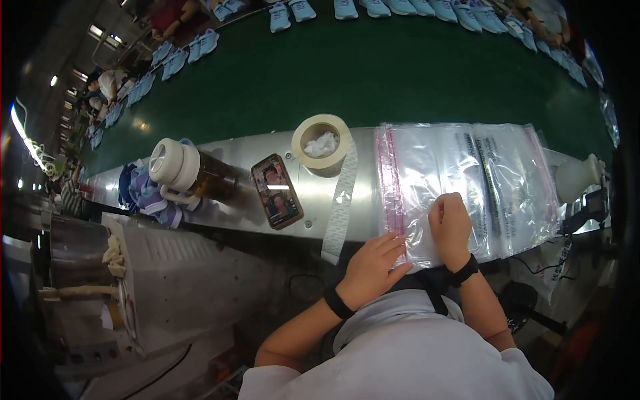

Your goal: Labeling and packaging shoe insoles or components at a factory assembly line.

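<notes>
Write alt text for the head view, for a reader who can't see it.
A person's left hand and right hand press on a stack of clear plastic bags with pink seal strips on a metal ledge. To the left stand a roll of cream tape, a smartphone and a white-lidded jar; pale blue shoes line a green conveyor belt.

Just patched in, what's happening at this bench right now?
A person is working on a stack of clear plastic bags with pink strips, lying on a metal ledge beside a green conveyor belt carrying light blue shoes. The left hand rests at the stack's near edge; the right hand presses on the top bag. A tape roll, phone and jar sit to the left.
</notes>
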Demonstrator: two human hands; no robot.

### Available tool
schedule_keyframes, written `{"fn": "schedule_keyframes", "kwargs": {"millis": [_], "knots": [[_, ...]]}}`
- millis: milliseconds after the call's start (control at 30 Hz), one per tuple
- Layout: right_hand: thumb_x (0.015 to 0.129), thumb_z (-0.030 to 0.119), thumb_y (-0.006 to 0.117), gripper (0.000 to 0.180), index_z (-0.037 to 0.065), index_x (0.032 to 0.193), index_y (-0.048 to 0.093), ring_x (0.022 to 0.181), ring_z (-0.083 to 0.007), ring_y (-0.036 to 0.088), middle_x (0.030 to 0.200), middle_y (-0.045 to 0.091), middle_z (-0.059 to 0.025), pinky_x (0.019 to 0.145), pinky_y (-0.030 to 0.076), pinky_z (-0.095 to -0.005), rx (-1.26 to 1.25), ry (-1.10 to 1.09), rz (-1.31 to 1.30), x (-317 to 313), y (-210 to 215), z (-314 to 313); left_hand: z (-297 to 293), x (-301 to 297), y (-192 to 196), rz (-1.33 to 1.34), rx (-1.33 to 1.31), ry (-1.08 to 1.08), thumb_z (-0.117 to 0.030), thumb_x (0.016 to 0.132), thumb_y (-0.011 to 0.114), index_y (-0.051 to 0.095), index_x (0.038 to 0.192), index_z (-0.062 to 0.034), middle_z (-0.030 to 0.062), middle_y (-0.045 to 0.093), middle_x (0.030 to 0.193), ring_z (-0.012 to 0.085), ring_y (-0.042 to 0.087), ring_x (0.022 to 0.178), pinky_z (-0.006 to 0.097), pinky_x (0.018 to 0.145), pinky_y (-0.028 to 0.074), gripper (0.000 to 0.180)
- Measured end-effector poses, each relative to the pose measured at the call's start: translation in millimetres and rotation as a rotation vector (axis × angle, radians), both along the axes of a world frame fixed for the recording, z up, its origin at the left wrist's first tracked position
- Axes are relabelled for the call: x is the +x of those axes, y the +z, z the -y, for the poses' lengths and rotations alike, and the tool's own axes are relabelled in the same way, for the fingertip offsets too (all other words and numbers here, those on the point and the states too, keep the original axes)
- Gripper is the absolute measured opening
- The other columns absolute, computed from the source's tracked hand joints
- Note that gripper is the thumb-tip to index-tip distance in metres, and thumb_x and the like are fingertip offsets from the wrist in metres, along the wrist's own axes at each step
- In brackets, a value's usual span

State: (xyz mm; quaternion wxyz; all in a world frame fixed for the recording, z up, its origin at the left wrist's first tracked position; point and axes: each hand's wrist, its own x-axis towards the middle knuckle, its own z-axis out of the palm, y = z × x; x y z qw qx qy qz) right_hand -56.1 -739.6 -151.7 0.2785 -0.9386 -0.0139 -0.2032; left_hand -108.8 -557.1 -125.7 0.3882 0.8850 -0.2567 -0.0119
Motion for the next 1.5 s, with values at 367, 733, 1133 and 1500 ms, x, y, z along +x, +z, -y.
{"fn": "schedule_keyframes", "kwargs": {"millis": [367,733,1133,1500], "knots": [[0.079,-0.002,0.054,0.006,0.002,0.083,0.051,0.061,-0.014,0.051,0.07,0.052,-0.0073,0.056,0.042,-0.028,0.43,0.096,-0.192,-12,7,24,23,60,38,-0.713,-0.838,-0.156,-0.025,0.095,0.048,0.056,0.113,0.001,0.0128,0.062,0.107,0.023,0.062,0.095,0.031,0.081,0.049,0.033],[0.09,0.004,0.045,0.008,0.006,0.084,0.05,0.061,-0.0033,0.037,0.074,0.043,0.0035,0.054,0.032,-0.0195,1.019,0.051,-0.211,-18,14,69,69,96,-43,-1.351,-1.318,-0.074,-0.029,0.097,0.043,0.051,0.114,-0.0021,0.0139,0.059,0.109,0.0253,0.06,0.103,0.034,0.083,0.052,0.033],[0.083,0.015,0.055,0.057,-0.001,0.134,0.036,0.122,-0.0281,0.044,0.13,0.045,-0.0177,0.102,0.033,-0.0359,0.593,0.424,-0.296,-33,41,64,97,116,-33,-1.325,-0.83,-0.092,-0.044,0.094,0.038,0.045,0.118,0.003,0.0201,0.055,0.108,0.0315,0.061,0.089,0.042,0.074,0.052,0.054],[0.077,0.013,0.067,0.024,0.003,0.099,0.061,0.086,-0.022,0.06,0.108,0.06,-0.008,0.07,0.048,-0.0319,-0.089,0.405,-0.033,-39,34,53,-20,25,46,-1.178,-1.212,0.146,-0.038,0.099,0.031,0.037,0.133,-0.002,0.021,0.044,0.132,0.0368,0.044,0.122,0.049,0.096,0.041,0.05]]}}
